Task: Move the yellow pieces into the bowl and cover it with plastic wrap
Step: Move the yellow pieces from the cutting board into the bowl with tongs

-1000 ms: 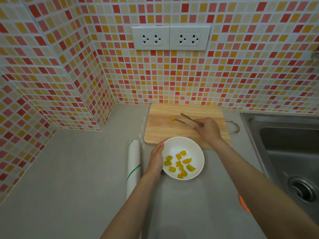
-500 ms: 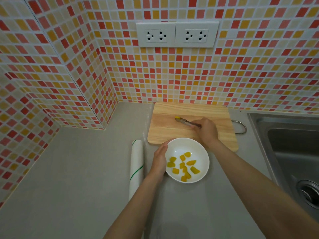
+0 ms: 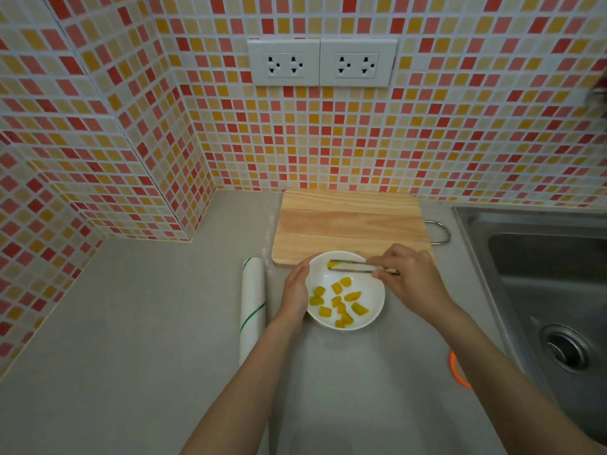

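A white bowl [image 3: 374,290] sits on the grey counter just in front of the wooden cutting board [image 3: 348,221]. Several yellow pieces [image 3: 338,303] lie inside it. My right hand [image 3: 410,274] grips metal tongs [image 3: 353,266] whose tips pinch one yellow piece [image 3: 332,265] over the bowl's far side. My left hand [image 3: 295,287] rests against the bowl's left rim, fingers along its side. No yellow piece shows on the board. A roll of plastic wrap [image 3: 252,303] lies on the counter left of the bowl.
A steel sink [image 3: 542,277] fills the right side. An orange ring-shaped object [image 3: 458,372] peeks out beside my right forearm. A metal loop handle [image 3: 441,233] sticks out from the board's right edge. Tiled walls with sockets [image 3: 320,62] close off the back and left.
My right hand carried the tongs with a yellow piece from the cutting board back over the bowl. My left hand stayed on the bowl's rim.
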A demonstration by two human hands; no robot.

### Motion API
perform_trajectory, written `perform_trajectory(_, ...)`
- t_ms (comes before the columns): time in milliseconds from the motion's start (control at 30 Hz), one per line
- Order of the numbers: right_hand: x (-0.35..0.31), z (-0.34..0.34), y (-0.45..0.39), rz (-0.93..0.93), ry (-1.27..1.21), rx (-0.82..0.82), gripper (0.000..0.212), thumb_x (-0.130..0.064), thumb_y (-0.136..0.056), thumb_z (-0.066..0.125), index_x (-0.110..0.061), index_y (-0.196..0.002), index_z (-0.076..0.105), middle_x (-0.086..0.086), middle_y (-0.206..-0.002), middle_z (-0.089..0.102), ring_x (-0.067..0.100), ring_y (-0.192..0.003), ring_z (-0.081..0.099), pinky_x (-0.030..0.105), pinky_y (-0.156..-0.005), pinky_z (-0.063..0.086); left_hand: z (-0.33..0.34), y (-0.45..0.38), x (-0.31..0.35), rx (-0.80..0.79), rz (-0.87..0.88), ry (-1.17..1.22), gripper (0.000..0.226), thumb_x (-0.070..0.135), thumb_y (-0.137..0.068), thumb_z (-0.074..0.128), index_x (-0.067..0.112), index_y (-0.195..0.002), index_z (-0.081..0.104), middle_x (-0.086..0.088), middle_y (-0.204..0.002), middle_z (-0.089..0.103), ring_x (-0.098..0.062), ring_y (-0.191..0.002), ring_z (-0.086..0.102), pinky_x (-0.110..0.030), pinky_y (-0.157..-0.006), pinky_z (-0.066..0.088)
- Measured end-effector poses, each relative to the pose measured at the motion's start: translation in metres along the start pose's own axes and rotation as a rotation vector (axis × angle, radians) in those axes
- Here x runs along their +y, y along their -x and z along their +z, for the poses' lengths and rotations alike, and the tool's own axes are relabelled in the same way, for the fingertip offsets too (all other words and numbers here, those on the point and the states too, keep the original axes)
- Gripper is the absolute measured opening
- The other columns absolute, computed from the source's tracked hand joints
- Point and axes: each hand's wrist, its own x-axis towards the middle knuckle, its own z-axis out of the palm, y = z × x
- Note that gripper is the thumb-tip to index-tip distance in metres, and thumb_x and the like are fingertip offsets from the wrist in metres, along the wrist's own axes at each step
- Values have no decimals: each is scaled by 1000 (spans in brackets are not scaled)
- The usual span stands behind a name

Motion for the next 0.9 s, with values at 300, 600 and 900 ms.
perform_trajectory(300,-9,-16,-5,-38,260,-100,42,-33,-83,63,-27,-125,57,2,-105,58,21,-104,52,34,-87,31,0,0,-1,18,-8,2,31,22,-96,39,28,-101,69,3,-101,70,-14,-91,65,-27,-73,53)
perform_trajectory(600,27,-4,-54,270,68,172,34,-31,-83,65,-14,-112,66,15,-101,65,32,-96,58,45,-82,49,0,1,-2,17,-16,11,33,24,-96,38,27,-105,70,-2,-108,69,-23,-101,64,-38,-88,51)
perform_trajectory(900,53,35,-66,425,235,127,32,-37,-83,62,-18,-109,68,16,-109,57,35,-109,47,44,-90,39,1,3,3,11,-90,46,33,33,-91,46,22,-108,71,-10,-115,70,-30,-107,64,-43,-95,49)
